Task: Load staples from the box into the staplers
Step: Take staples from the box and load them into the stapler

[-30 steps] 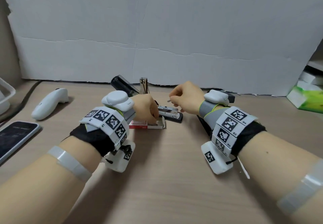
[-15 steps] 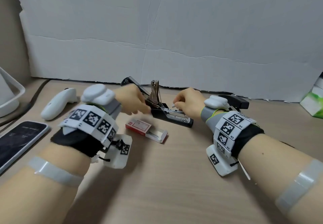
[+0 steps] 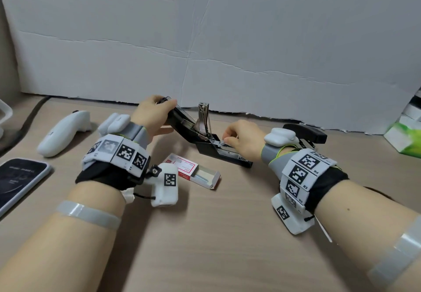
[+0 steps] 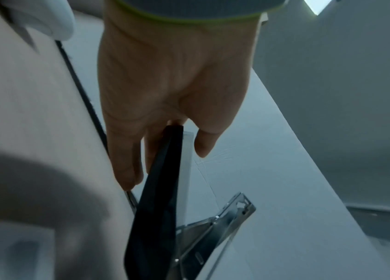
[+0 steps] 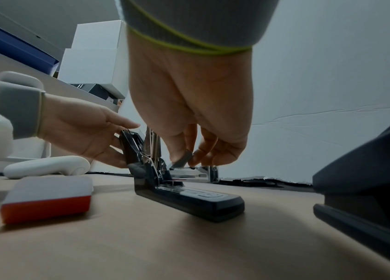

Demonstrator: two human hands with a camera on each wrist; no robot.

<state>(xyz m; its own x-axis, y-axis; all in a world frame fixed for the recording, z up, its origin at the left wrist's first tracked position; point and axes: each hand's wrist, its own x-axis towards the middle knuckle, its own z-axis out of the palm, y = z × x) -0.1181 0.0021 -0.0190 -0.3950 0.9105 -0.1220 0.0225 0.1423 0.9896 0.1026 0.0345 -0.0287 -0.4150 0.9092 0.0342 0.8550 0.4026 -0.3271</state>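
Both my forearms reach forward over the table, each wrapped in a black band with marker tiles and a white camera unit below the wrist.

My left hand [image 3: 153,116] is raised and turned inward, fingers and thumb curled round the top end of the stapler's [image 3: 206,140] opened black arm; the left wrist view shows the fingers lying along both sides of that arm.

My right hand [image 3: 244,140] is lower, palm down, knuckles arched. Its thumb and forefinger pinch a strip of staples [image 5: 182,158], tilted, at the open metal channel. The remaining fingers are loosely curled beside them.
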